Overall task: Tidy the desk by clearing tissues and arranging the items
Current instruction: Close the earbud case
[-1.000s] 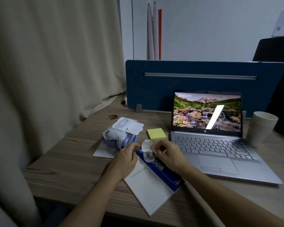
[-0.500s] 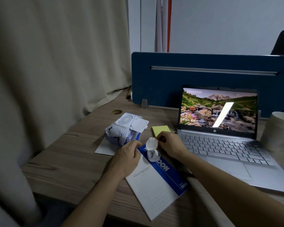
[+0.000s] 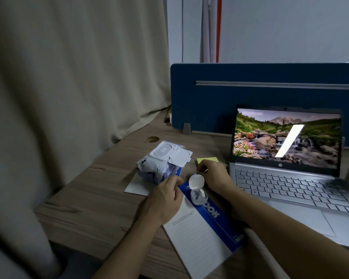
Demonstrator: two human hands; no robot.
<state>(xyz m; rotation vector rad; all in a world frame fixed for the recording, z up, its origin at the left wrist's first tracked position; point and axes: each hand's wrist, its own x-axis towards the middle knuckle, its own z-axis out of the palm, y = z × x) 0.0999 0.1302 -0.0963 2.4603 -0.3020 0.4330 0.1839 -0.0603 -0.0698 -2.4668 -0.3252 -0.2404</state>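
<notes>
Between the two hands, an open earbud case (image 3: 197, 191) stands on the blue-and-white booklet (image 3: 201, 234), lid raised, with an earbud visible in its lower half. One second ago both hands were closed in on this case; half a second ago each was touching a side of it. Now both have drawn slightly apart from it, so the case rests unsupported.

The left hand (image 3: 165, 198) sits just left of the case, fingers curled with thumb meeting fingertips; whether it pinches anything cannot be told. The right hand (image 3: 214, 176) lies just right of and beyond the case, fingers bent inward; a small pale object appears at its fingertips, too blurred to identify.

Just beyond the left hand, the wet-wipe pack (image 3: 165, 163) rests with its flap lid open. Beyond the right hand lies a yellow sticky-note pad (image 3: 208, 159); further right stands the open laptop (image 3: 286, 172).

Judgement: the case remains open, so this item is not yet arranged. The wipe pack lid also remains to be closed. No loose tissues are visible.
</notes>
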